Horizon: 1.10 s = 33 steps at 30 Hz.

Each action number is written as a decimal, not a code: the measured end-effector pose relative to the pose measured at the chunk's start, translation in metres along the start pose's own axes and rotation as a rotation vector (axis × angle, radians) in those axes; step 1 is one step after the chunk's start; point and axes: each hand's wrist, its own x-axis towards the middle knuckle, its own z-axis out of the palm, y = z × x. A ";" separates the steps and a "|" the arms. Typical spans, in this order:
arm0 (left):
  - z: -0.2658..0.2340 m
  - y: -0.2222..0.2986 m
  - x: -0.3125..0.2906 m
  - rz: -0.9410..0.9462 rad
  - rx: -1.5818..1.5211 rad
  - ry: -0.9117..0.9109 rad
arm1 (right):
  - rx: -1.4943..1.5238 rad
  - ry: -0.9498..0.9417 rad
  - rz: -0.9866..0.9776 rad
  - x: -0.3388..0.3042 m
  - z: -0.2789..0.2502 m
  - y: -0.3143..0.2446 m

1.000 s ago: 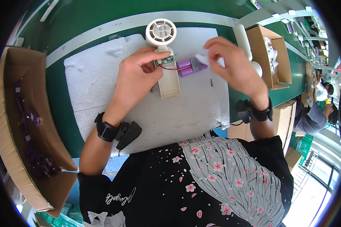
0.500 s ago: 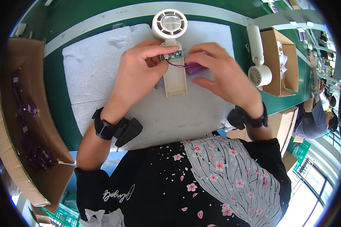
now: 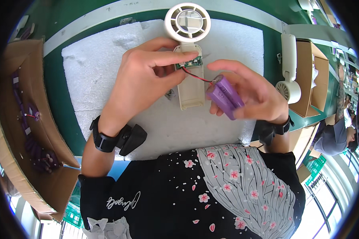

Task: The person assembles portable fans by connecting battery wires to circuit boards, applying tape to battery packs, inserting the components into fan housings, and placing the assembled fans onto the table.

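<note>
A white handheld fan point(image 3: 192, 95) lies on the foam pad, its round head away from me and its handle open like a tray. Across the upper part of the handle sits a small green circuit board point(image 3: 193, 62). My left hand point(image 3: 141, 75) is closed on the fan, index finger over the board and thumb at the handle's left edge. My right hand point(image 3: 263, 93) grips a purple two-cell battery pack point(image 3: 226, 96), held tilted to the right of the handle. Red and black wires point(image 3: 197, 76) run from the board to the pack.
White foam pad point(image 3: 107, 51) covers the green bench. At left stands a cardboard box point(image 3: 48, 191) with purple battery packs inside. On the right, another white fan point(image 3: 289, 59) lies beside a smaller cardboard box point(image 3: 319, 79). A person point(image 3: 334, 135) is farther right.
My right hand has moved right and towards me, taking the battery pack away from the handle and turning it; the wires are stretched straighter. My left hand stays on the fan.
</note>
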 end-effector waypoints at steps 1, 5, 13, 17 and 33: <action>0.000 0.002 0.000 0.001 -0.004 -0.008 | 0.013 -0.054 -0.051 -0.003 0.000 0.001; 0.001 0.006 -0.002 0.054 0.101 -0.001 | -0.004 -0.083 -0.085 -0.009 0.002 0.005; 0.002 0.004 -0.003 0.161 0.174 0.032 | -0.365 0.030 -0.228 -0.005 -0.001 0.004; 0.001 0.001 -0.003 0.217 0.231 0.035 | -0.551 0.088 -0.295 0.000 0.006 0.009; -0.006 0.009 -0.001 0.243 0.339 -0.050 | -1.127 0.395 -0.648 0.017 0.039 0.036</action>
